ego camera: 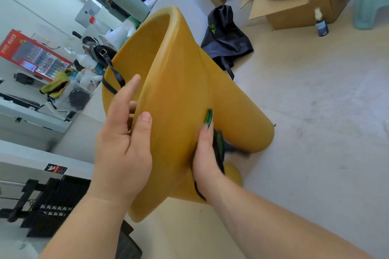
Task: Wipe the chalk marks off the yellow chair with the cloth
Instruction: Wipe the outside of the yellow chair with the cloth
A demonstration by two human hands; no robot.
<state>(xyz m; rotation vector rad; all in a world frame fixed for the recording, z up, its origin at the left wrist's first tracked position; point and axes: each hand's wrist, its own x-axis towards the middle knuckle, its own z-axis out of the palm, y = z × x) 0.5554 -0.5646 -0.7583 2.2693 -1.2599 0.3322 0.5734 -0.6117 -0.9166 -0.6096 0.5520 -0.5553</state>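
Yellow chair point(179, 82) tilts, back pointing away; left grip point(122, 145) clasps its edge, right grip point(205, 160) clutches cloth point(219, 149).

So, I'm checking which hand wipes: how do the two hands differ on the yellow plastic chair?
The left hand grips the yellow plastic chair's edge; the right hand lies on its outer face. The left hand is bare; the right hand holds the dark green-trimmed cloth. Both touch the chair.
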